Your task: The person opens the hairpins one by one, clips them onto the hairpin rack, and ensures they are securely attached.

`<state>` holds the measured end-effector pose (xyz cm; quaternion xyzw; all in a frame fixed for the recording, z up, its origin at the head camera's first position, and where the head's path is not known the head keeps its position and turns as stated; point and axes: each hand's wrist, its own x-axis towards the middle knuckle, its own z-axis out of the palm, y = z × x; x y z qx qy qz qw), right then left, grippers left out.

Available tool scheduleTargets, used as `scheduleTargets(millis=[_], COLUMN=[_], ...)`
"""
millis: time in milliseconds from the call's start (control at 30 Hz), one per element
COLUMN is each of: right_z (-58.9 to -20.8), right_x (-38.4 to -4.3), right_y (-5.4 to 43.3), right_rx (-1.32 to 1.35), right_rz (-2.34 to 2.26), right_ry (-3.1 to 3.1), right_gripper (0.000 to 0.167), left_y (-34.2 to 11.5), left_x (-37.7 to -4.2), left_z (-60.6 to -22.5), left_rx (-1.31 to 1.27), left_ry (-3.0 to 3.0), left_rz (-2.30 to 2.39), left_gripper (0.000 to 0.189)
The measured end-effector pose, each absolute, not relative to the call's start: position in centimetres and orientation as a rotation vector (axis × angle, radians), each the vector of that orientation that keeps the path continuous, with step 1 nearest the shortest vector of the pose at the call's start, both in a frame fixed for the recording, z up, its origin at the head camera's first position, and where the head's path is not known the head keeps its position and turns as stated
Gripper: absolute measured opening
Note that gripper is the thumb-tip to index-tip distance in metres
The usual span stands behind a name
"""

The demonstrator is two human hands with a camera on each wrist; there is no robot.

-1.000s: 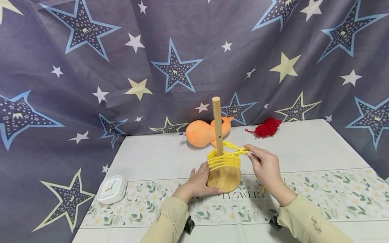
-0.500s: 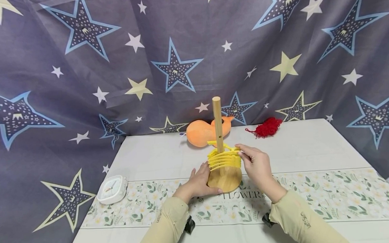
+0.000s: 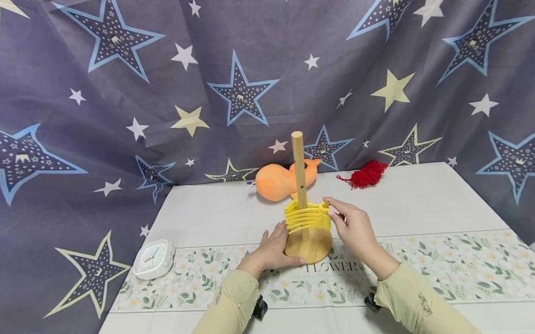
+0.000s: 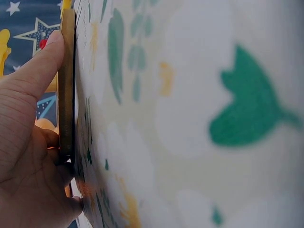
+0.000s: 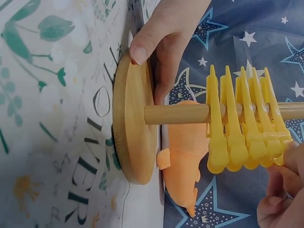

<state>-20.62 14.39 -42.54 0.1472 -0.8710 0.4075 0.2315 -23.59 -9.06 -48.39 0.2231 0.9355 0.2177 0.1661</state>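
Note:
A wooden stand [image 3: 299, 166] with a round base and an upright post stands before me. My left hand [image 3: 272, 250] grips the left side of its base, thumb at the front; the left wrist view shows the base edge [image 4: 67, 90] against thumb and fingers. Several slim yellow plastic pieces [image 5: 237, 152] of one kind sit stacked around the lower post, above the base; their exact kind is unclear. My right hand [image 3: 355, 228] pinches the right end of the topmost piece [image 3: 324, 208]. In the right wrist view that hand's fingertips [image 5: 289, 156] touch the end of the stack.
An orange plush toy [image 3: 272, 182] lies behind the stand. Farther right at the back is a bundle of red yarn [image 3: 367, 174]. A white clock [image 3: 153, 259] is at the table's left edge. Star-patterned fabric [image 3: 241, 35] hangs behind the table.
My right hand has moved left toward the post with a yellow piece, which was tilted and now lies level on the stack. My left hand stays at the base.

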Motion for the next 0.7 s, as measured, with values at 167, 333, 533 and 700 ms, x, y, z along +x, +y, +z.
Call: scheduleTargets(millis=[167,333,533,700], right_z=[-42.4,-42.3,-42.1,-42.5], right_x=[-20.6,-20.3,-19.7,-19.3], right_y=[14.7,15.1,16.3,17.6], right_rx=[0.429,0.432,0.381,0.333], right_rz=[1.128,1.142,1.177,1.164], right_ry=[-2.416,-2.408,-2.402,-2.413], right_gripper=[0.039,0.041,0.042,0.042], left_y=[-9.2,-9.2,-9.2,-9.2], left_x=[-23.7,-23.6,-23.6,-23.7], left_z=[-48.4,-48.6,-48.5,-48.5], left_rx=[0.641,0.638,0.636,0.635], left_ry=[2.671,2.667,2.669,2.668], left_rz=[0.624,0.637,0.627,0.607], left_gripper=[0.113,0.113,0.113,0.113])
